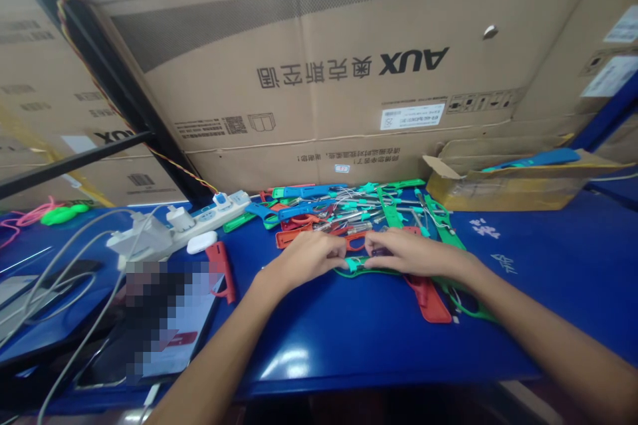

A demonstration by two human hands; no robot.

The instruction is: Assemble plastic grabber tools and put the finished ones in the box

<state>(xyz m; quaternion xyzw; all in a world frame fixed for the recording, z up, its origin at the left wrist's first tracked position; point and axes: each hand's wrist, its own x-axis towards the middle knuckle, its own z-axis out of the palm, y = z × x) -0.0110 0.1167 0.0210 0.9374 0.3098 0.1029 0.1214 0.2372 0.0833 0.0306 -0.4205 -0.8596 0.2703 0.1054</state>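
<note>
Both of my hands meet over a green plastic piece (355,266), which looks like half of a long-nosed lighter casing, low over the blue table. With closed fingertips my left hand (313,257) pinches its left end. The thumb and curled fingers of my right hand (406,254) close on its right side, with a small dark part (381,252) under them. Small details inside the piece are too blurred to make out. Just beyond my hands lies a heap of red, blue and green casings, metal rods (347,215) and thin wires. A red casing (432,302) rests below my right wrist.
A white power strip (204,218) with plugged-in chargers and cables stands at the left. Near it lie a white earphone case (202,242), another red casing (219,271) and a partly pixelated tablet-like device (182,339). An open carton (503,191) sits at right; big cardboard boxes (319,33) form the back.
</note>
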